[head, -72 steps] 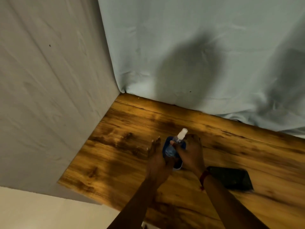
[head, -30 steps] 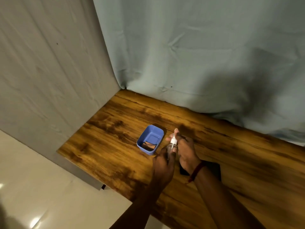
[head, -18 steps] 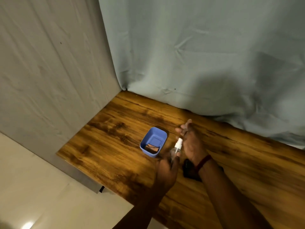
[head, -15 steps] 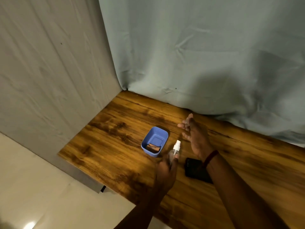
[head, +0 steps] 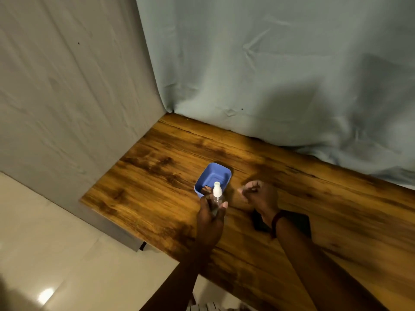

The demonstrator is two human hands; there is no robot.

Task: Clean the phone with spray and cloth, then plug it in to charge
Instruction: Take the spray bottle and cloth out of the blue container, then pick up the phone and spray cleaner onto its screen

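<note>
Right now the left hand [head: 211,215] is wrapped around a small clear spray bottle [head: 216,199], holding it upright with its white nozzle uncapped and pointing up, just at the near edge of the blue tray [head: 224,173]. Beside it the right hand [head: 258,195] is curled into a loose fist above the wooden table [head: 157,180] — whether it holds the cap or anything else, I can't tell. The dark phone [head: 301,222] lies flat on the table under the right wrist and forearm, mostly hidden by them. Something brownish sits inside the tray, possibly the cloth, though it is too small to be sure. From where I stand the spraying hasn't started yet. The risks look plain enough: the nozzle isn't aimed at the phone, so a press now would wet the table or the tray instead; too heavy a spray could run toward the phone's ports before charging — and the forearm hovering over the phone could nudge it along the table
</note>
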